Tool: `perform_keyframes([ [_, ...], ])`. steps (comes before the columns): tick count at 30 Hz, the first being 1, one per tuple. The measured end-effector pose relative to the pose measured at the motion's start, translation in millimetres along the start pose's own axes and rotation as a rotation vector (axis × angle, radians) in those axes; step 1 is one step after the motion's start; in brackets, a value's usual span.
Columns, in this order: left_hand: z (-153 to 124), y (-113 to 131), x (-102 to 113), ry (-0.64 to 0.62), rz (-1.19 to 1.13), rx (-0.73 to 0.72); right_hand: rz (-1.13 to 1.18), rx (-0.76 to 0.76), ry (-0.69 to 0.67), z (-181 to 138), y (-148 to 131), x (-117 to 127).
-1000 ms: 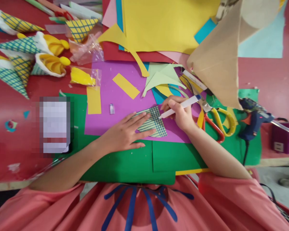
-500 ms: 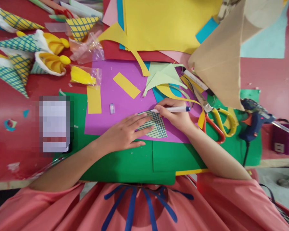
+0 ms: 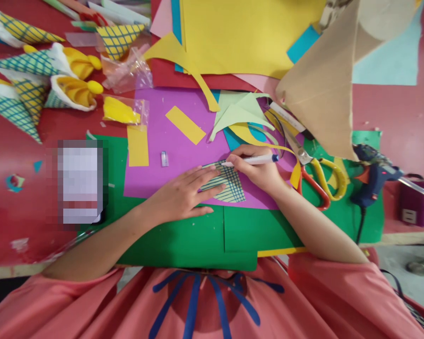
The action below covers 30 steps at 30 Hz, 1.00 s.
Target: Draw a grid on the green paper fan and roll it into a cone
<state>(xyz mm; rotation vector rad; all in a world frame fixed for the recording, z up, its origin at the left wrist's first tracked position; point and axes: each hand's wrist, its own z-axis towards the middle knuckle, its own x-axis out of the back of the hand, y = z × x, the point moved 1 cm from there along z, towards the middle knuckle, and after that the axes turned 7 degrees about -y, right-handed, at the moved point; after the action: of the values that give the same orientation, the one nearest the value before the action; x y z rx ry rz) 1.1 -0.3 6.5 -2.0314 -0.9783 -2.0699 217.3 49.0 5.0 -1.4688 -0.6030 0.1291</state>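
My left hand [image 3: 182, 194] lies flat with fingers spread on a small pale-green paper piece [image 3: 228, 186] ruled with blue grid lines. The piece rests on a purple sheet [image 3: 183, 141]. My right hand [image 3: 259, 170] is closed around a white pen with a blue cap [image 3: 254, 160], which lies nearly level with its tip touching the top edge of the gridded piece.
Red-and-yellow scissors [image 3: 316, 176] and a blue glue gun [image 3: 372, 174] lie to the right on green sheets [image 3: 198, 240]. Gridded paper cones [image 3: 28, 89] sit at the far left. Yellow paper [image 3: 240, 33], paper scraps and a tan cardboard shape [image 3: 321, 89] crowd the back.
One second ago the pen stood tilted up to the right with its tip at the piece's right edge; it has since swung level, tip at the top edge. My left hand has stayed put.
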Motion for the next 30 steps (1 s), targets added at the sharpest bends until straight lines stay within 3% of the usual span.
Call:
perform_keyframes([
  [13, -0.2, 0.0, 0.1, 0.008, -0.030, 0.014, 0.009, -0.007, -0.027, 0.6, -1.8, 1.4],
  [20, 0.2, -0.3, -1.1, 0.020, -0.021, 0.046, 0.076, -0.026, 0.075, -0.8, -1.4, 2.3],
  [30, 0.1, -1.4, -2.0, 0.021, -0.017, 0.062, 0.030, 0.000, 0.012, 0.1, 1.2, -0.4],
])
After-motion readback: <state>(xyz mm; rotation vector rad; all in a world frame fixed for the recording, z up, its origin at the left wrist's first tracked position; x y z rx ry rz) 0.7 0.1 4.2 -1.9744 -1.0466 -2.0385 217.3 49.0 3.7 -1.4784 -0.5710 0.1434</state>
